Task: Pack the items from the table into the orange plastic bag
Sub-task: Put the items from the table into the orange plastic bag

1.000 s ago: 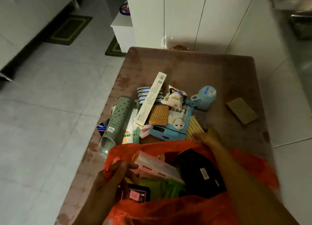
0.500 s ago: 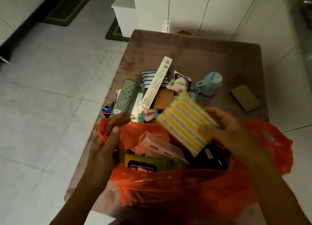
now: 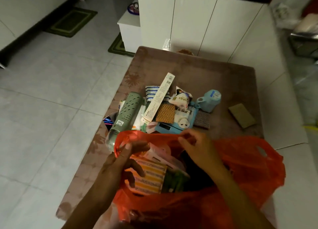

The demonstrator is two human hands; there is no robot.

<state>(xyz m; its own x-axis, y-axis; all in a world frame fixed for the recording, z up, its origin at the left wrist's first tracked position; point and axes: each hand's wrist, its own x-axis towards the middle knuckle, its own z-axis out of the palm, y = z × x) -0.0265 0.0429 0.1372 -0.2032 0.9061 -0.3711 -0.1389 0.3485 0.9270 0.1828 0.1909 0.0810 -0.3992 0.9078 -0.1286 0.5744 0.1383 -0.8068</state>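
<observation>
— Two hands are at the mouth of the orange plastic bag (image 3: 240,161), and the pile is beyond it. From the left, what is there?

— Farthest left of the pile lies the green perforated tube (image 3: 128,111); its long axis runs away from the person, tilted a little to the right, and its near end touches the bag's rim. The left hand (image 3: 120,161) is just below that end. Its thumb and fingers are pinched on the rim's left part, holding the mouth up and open.

— And inside the bag?

— A yellow striped pack (image 3: 151,176) lies flat, right beside the left hand's fingers, with pink and dark packets next to it.

— Moving right?

— The long white box (image 3: 159,99) lies diagonally across the heap, with its near end low and left and its far end up and right. Then come the woven brown square (image 3: 166,115), the blue pouch (image 3: 182,123) and the blue cup (image 3: 210,100). A tan sponge (image 3: 241,115) sits well apart on the table (image 3: 197,70).

— The right hand?

— The right hand (image 3: 197,146) rests at the rim's far edge with its fingers curled. Whether they pinch the plastic or hold nothing, I cannot tell. I judge it the nearer hand to the blue pouch, which lies just past its fingertips, straight ahead.
</observation>
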